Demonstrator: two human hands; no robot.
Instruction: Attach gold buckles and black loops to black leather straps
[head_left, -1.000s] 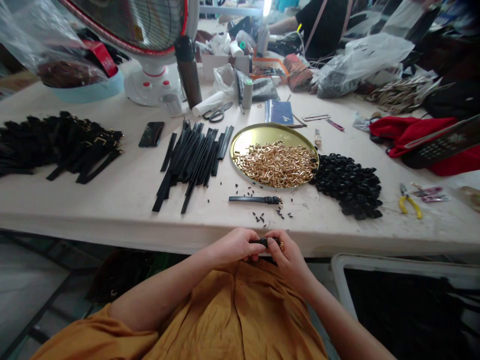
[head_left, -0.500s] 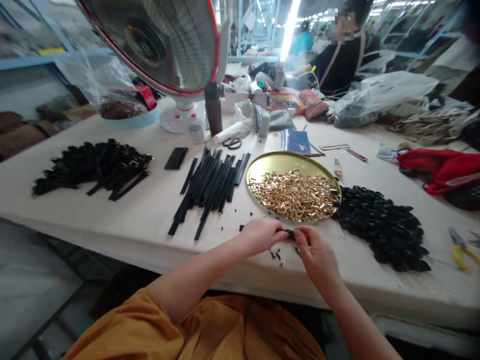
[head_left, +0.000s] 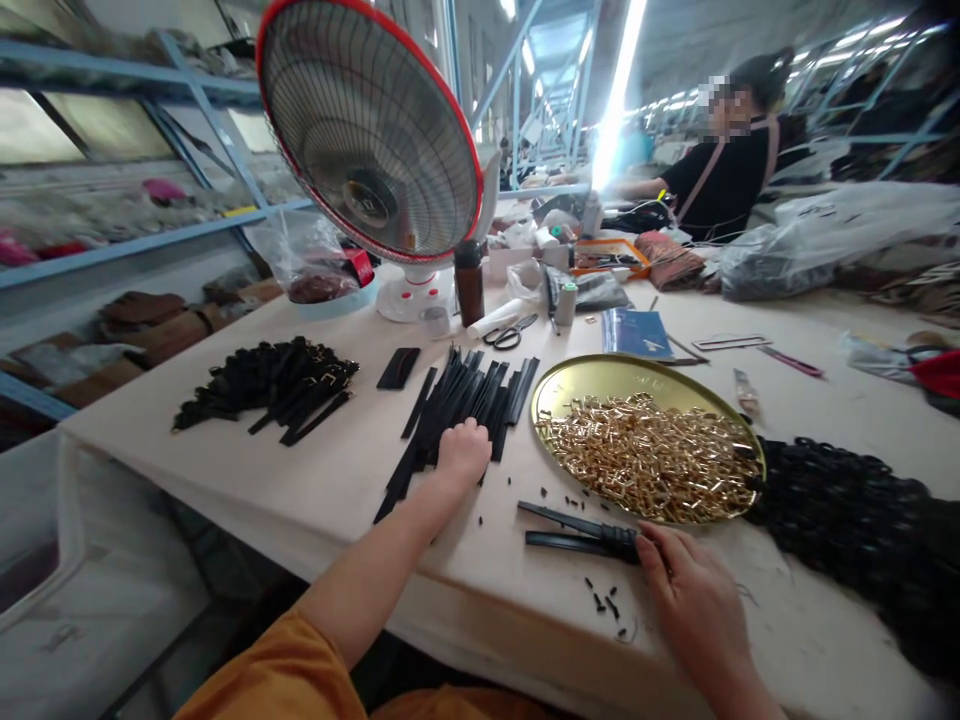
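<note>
Left hand [head_left: 463, 455], curled over black strips [head_left: 447, 402], grip unclear; right hand [head_left: 694, 590], pinching strap [head_left: 577, 523]; risk: overlapping strips may drag out together

Straps [head_left: 441, 400] are plain black, as are the loops [head_left: 847, 500]; metal fittings [head_left: 652, 455] and tray [head_left: 581, 378] are gold, the desk [head_left: 322, 480] pale cream, the fan rim [head_left: 479, 185] red, the booklet [head_left: 637, 332] blue, the sleeve [head_left: 277, 665] mustard.

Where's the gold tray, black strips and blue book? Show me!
Gold tray [head_left: 592, 378]: head view, on its bare upper part.
Black strips [head_left: 454, 393]: head view, upper middle of the pile.
Blue book [head_left: 634, 332]: head view, on its cover.
</note>
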